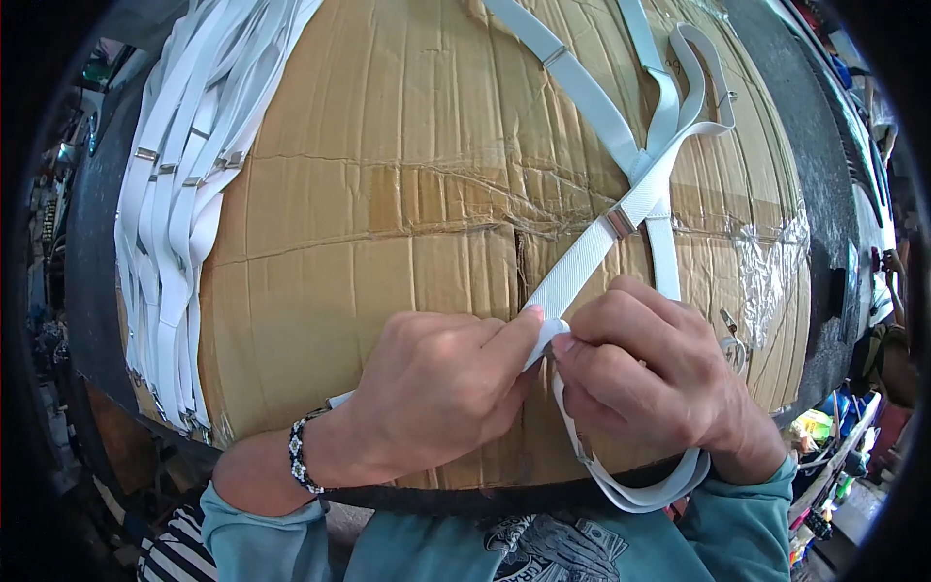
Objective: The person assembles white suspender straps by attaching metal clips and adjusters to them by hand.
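Note:
White elastic straps (572, 272) with metal slider buckles cross in an X on the right half of a cardboard sheet. My left hand (436, 388), with a beaded bracelet at its wrist, pinches the lower end of one strap. Close against it, my right hand (650, 369) is closed on the same strap's folded end, its thumb tip meeting the fold. A metal slider (620, 222) sits on this strap above my hands. From beneath my right hand a strap loop (650, 498) hangs over the near edge. Fingertips partly hide the fold.
A thick bundle of white straps (175, 223) with metal sliders lies along the left side. Creased, taped cardboard (339, 204) covers the dark table (92, 242). A small metal clip (729, 320) lies right of my right hand. Colourful items (824, 427) are at the lower right.

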Demonstrator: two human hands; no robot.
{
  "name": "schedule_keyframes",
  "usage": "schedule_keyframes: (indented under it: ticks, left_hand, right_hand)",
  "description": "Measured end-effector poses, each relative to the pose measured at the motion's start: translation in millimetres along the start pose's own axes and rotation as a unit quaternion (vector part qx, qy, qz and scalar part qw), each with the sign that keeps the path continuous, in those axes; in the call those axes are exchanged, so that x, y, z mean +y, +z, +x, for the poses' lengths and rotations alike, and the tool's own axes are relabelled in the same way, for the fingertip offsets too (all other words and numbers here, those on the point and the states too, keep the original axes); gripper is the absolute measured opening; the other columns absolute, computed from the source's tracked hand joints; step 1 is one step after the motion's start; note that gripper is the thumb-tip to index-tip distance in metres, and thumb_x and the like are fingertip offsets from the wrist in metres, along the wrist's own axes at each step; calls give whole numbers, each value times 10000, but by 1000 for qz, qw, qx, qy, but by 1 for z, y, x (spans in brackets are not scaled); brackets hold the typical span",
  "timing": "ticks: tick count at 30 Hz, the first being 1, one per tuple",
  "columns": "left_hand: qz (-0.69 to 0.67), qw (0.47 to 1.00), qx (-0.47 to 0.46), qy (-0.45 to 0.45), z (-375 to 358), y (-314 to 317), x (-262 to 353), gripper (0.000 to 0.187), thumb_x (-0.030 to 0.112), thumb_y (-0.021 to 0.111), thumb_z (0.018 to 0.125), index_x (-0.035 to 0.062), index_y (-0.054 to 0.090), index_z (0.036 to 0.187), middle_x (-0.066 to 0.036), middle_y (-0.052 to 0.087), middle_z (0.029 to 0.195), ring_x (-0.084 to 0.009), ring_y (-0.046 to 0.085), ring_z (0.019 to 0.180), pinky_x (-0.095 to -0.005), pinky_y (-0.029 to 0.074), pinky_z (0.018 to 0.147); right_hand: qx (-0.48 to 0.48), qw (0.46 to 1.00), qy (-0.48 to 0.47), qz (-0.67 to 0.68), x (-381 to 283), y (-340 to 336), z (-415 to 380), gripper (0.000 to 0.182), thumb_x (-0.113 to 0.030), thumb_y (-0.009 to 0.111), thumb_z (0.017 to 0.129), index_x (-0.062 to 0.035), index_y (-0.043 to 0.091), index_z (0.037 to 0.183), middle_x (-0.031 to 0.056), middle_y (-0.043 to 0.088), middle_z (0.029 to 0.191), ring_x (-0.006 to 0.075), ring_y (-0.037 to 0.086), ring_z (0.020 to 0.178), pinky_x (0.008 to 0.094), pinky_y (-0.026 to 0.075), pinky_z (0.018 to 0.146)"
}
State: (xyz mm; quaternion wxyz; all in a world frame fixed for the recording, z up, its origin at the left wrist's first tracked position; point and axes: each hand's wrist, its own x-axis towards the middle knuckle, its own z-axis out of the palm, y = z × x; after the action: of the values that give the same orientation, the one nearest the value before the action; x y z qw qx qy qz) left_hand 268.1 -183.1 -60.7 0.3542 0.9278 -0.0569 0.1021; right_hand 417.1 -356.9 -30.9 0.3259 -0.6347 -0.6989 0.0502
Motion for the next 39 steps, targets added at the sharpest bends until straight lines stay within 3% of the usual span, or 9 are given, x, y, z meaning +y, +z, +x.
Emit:
schedule_keyframes:
  ticks: [4,12,18,21,27,30,33,36,39]
  left_hand:
    - [-1,1000,-6,-19,-1,-2,3,422,39,762,758,-1,686,1172,-119,684,757,-311,689,642,-409,539,560]
    - [-3,1000,10,5,1,1,-2,307,116,747,825,-5,656,1093,-103,630,666,-306,671,619,-437,525,548]
    - [-3,999,-26,-41,0,-4,4,437,24,775,726,61,724,1158,-105,702,797,-308,685,652,-407,541,577]
    - [-18,1000,15,-1,1,1,0,283,124,749,829,-4,650,1061,-110,635,685,-316,676,644,-441,523,546]
    - [7,1000,-17,-3,1,-1,1,289,128,741,845,-13,655,1082,-110,640,687,-307,683,646,-438,526,553]
    - [0,999,-13,-30,-2,-2,2,449,7,761,717,45,702,1161,-107,686,771,-308,675,635,-404,535,572]
    - [-2,1000,2,-21,-2,1,1,461,0,768,719,39,699,1173,-113,690,775,-306,678,633,-410,536,568]
    - [4,1000,6,14,0,1,-1,291,121,749,851,-16,658,1091,-107,639,679,-305,675,626,-436,520,545]
    - [11,1000,-8,3,0,0,0,280,124,749,854,-11,662,1083,-108,635,677,-306,672,624,-434,521,546]
  right_hand:
    - [57,998,39,-8,3,0,2,254,112,791,669,3,621,823,107,612,803,245,635,634,345,507,521]
    - [34,999,7,14,3,5,4,229,36,734,695,22,551,832,124,544,845,280,627,732,380,524,560]
    - [54,997,32,52,4,2,4,217,63,720,716,17,536,820,132,547,854,288,621,735,402,533,600]
    - [67,993,9,92,-6,10,9,247,28,728,698,23,527,842,138,550,869,292,617,741,399,535,601]
    - [3,998,30,63,-2,2,5,302,15,746,666,17,508,851,126,500,839,303,608,748,412,516,581]
    - [-10,996,67,56,3,-8,2,267,70,774,669,-5,597,853,106,581,825,288,645,702,380,530,577]
    - [-3,995,89,51,-1,-11,6,260,90,789,670,-21,649,860,100,630,830,278,671,694,362,540,585]
    - [39,993,67,87,-8,4,9,254,82,788,677,-30,655,862,103,639,843,275,676,709,361,544,595]
    - [36,993,66,86,-5,4,7,222,56,742,722,-6,582,863,116,565,837,309,624,715,403,527,612]
